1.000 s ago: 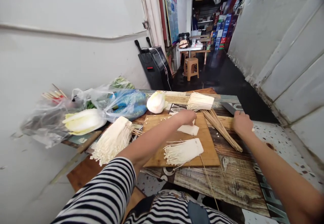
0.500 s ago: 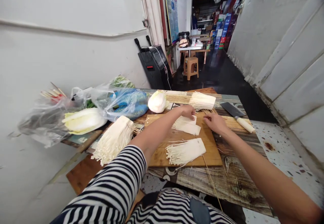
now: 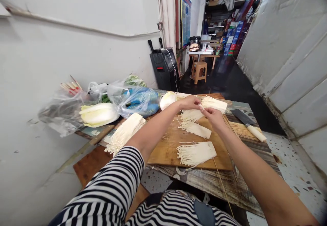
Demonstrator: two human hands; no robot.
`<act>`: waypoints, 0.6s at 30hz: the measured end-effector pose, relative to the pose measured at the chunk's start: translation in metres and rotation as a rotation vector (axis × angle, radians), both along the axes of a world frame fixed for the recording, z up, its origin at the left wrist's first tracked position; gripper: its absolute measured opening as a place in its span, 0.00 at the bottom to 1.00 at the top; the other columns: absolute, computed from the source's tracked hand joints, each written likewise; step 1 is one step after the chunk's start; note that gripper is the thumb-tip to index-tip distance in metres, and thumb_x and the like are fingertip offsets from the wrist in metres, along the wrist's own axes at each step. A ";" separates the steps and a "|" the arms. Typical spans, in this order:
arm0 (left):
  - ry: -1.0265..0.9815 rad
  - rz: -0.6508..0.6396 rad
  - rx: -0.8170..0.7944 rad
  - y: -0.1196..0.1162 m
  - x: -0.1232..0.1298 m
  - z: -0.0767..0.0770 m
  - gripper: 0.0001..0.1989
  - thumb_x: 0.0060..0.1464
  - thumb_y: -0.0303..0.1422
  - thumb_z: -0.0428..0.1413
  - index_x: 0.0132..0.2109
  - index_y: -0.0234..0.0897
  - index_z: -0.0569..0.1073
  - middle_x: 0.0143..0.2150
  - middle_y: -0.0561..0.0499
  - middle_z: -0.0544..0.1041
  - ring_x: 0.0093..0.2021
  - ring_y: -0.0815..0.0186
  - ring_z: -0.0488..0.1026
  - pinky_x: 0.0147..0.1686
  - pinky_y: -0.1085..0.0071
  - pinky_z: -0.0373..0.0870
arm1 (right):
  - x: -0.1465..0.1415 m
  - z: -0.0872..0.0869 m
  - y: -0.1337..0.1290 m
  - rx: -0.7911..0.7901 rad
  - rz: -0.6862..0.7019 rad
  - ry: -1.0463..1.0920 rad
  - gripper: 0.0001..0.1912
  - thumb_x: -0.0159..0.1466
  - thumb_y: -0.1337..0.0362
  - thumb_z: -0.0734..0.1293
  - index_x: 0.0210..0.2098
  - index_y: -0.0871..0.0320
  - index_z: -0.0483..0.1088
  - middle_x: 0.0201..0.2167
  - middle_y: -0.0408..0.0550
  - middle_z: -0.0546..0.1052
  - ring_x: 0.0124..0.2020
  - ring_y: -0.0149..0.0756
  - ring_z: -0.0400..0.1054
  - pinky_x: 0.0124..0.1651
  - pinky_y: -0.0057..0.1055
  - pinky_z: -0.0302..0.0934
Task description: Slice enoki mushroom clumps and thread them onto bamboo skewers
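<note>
Near the far edge of the wooden cutting board (image 3: 166,151), my left hand (image 3: 191,102) and my right hand (image 3: 214,116) meet with fingertips pinched. Between them is a small white piece (image 3: 201,107), too small to name for sure. Just below my left hand lies a flat enoki mushroom slice (image 3: 192,115), partly covered by the fingers. Two more flattened slices lie nearer, a middle enoki slice (image 3: 198,130) and a front enoki slice (image 3: 198,152). A thin bamboo skewer (image 3: 222,185) runs from the front slice past the board's near edge.
An enoki bunch (image 3: 125,132) lies left of the board, another enoki bunch (image 3: 215,104) beyond it. A cleaver (image 3: 242,117) rests at right, handle toward me. Napa cabbage (image 3: 99,113), a pale cabbage piece (image 3: 167,100) and a plastic bag (image 3: 138,101) line the wall side. Several skewers lie right of the board.
My hands have come together at the fingertips; before, they were apart, the left on the far enoki slice. The camera view has shifted, so the table appears farther right.
</note>
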State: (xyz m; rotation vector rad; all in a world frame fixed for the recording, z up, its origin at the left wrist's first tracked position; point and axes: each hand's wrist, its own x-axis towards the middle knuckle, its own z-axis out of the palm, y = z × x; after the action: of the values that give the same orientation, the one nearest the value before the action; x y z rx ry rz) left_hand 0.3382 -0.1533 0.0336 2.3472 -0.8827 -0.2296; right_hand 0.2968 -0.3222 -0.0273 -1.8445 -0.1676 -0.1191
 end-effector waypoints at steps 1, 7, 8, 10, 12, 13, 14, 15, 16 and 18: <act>-0.013 0.002 -0.021 0.002 -0.001 0.002 0.12 0.51 0.39 0.55 0.31 0.32 0.71 0.25 0.57 0.65 0.28 0.72 0.60 0.28 0.75 0.54 | -0.001 0.003 0.003 0.032 -0.011 -0.001 0.26 0.48 0.43 0.69 0.30 0.61 0.74 0.25 0.45 0.74 0.28 0.32 0.64 0.32 0.28 0.59; -0.071 -0.009 -0.075 0.006 -0.004 0.008 0.12 0.52 0.37 0.53 0.28 0.32 0.69 0.23 0.58 0.62 0.26 0.72 0.58 0.28 0.75 0.52 | -0.004 0.015 0.012 0.177 -0.056 0.031 0.22 0.44 0.47 0.72 0.26 0.61 0.73 0.23 0.43 0.73 0.26 0.30 0.64 0.33 0.29 0.61; -0.079 -0.008 -0.074 0.005 -0.005 0.008 0.12 0.52 0.37 0.52 0.27 0.32 0.69 0.23 0.58 0.62 0.26 0.72 0.57 0.27 0.74 0.52 | -0.004 0.016 0.013 0.193 -0.061 0.045 0.21 0.44 0.48 0.72 0.25 0.61 0.72 0.22 0.43 0.73 0.26 0.30 0.64 0.32 0.29 0.62; -0.094 -0.003 -0.069 0.004 -0.006 0.007 0.12 0.53 0.37 0.52 0.26 0.33 0.68 0.23 0.58 0.61 0.26 0.72 0.57 0.27 0.74 0.51 | -0.004 0.018 0.015 0.217 -0.082 0.077 0.18 0.43 0.51 0.72 0.23 0.60 0.71 0.20 0.42 0.72 0.24 0.29 0.63 0.30 0.28 0.61; -0.108 0.005 -0.062 0.001 -0.007 0.006 0.12 0.54 0.36 0.52 0.25 0.33 0.66 0.22 0.58 0.60 0.26 0.71 0.57 0.27 0.74 0.51 | -0.003 0.017 0.016 0.232 -0.124 0.110 0.15 0.43 0.54 0.72 0.20 0.60 0.69 0.18 0.41 0.70 0.22 0.28 0.62 0.26 0.26 0.60; -0.115 0.011 -0.058 -0.001 -0.008 0.004 0.12 0.54 0.35 0.52 0.25 0.34 0.66 0.22 0.58 0.60 0.26 0.71 0.57 0.28 0.73 0.51 | -0.002 0.017 0.016 0.238 -0.149 0.126 0.14 0.44 0.56 0.72 0.19 0.59 0.68 0.16 0.40 0.68 0.21 0.27 0.61 0.25 0.26 0.59; -0.120 0.018 -0.056 -0.004 -0.008 0.003 0.12 0.54 0.33 0.51 0.25 0.34 0.65 0.22 0.58 0.60 0.26 0.71 0.57 0.28 0.73 0.51 | -0.001 0.016 0.017 0.244 -0.173 0.140 0.14 0.44 0.57 0.72 0.18 0.59 0.66 0.15 0.39 0.67 0.20 0.26 0.60 0.23 0.25 0.58; -0.124 0.026 -0.053 -0.006 -0.009 0.002 0.11 0.54 0.32 0.51 0.24 0.34 0.65 0.22 0.57 0.60 0.26 0.71 0.57 0.28 0.73 0.51 | 0.000 0.015 0.017 0.250 -0.194 0.154 0.14 0.44 0.58 0.72 0.17 0.58 0.65 0.14 0.38 0.66 0.19 0.26 0.59 0.22 0.25 0.57; -0.127 0.033 -0.050 -0.009 -0.009 0.000 0.11 0.54 0.31 0.51 0.24 0.34 0.65 0.22 0.57 0.60 0.26 0.71 0.57 0.28 0.73 0.51 | 0.000 0.014 0.017 0.256 -0.211 0.168 0.14 0.44 0.59 0.72 0.17 0.58 0.63 0.14 0.38 0.65 0.19 0.26 0.59 0.22 0.24 0.56; -0.128 0.045 -0.045 -0.014 -0.009 -0.002 0.10 0.53 0.29 0.51 0.24 0.34 0.65 0.22 0.57 0.61 0.26 0.71 0.58 0.28 0.73 0.52 | 0.002 0.012 0.015 0.270 -0.233 0.194 0.14 0.45 0.60 0.72 0.17 0.57 0.63 0.13 0.38 0.65 0.18 0.26 0.59 0.21 0.24 0.56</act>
State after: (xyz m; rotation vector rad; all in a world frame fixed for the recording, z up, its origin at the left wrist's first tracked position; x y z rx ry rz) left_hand 0.3294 -0.1675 0.0314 2.3577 -0.8855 -0.0408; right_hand 0.2985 -0.3072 -0.0149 -1.5891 0.1921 -0.1177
